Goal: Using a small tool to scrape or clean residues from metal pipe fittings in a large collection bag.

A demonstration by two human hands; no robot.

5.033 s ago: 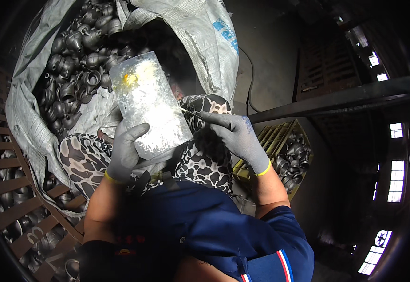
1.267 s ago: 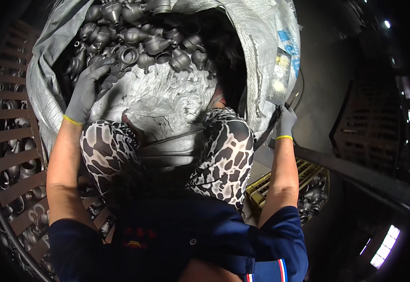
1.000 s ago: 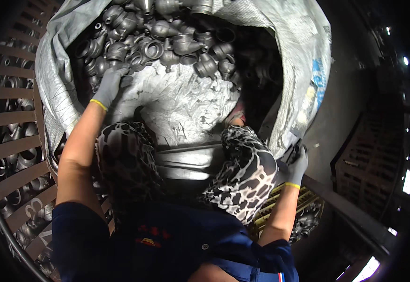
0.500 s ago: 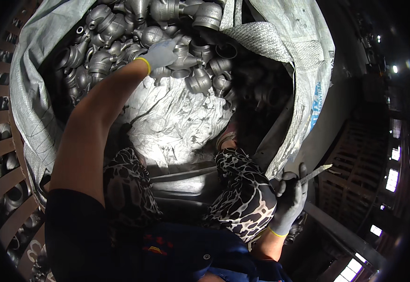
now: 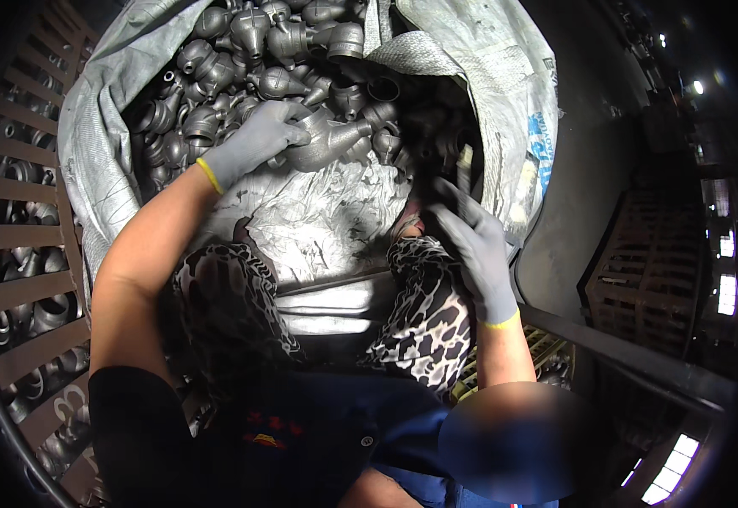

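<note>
My left hand [image 5: 261, 142], in a grey glove with a yellow cuff, grips the left end of a dark grey metal pipe fitting [image 5: 332, 144]. The fitting is tilted, its narrower end pointing up to the right, over the front edge of a heap of similar castings [image 5: 276, 80]. My right hand [image 5: 476, 241], gloved the same way, is raised above my right knee by the sack's inner side. It holds a slim stick [image 5: 465, 169] with a pale yellowish tip, pointing upward; what the stick is I cannot tell.
A big white woven sack [image 5: 94, 135] surrounds the castings, with a strap [image 5: 420, 52] across its back right. Crumpled white sheeting [image 5: 318, 216] lies before my legs. Slatted brown crates [image 5: 26, 237] with more castings stand at left; another slatted crate [image 5: 648, 271] is at right.
My left hand has drawn a fitting up from the heap toward me. My right hand has swung inward from the right with the stick, now upright. The view has shifted slightly.
</note>
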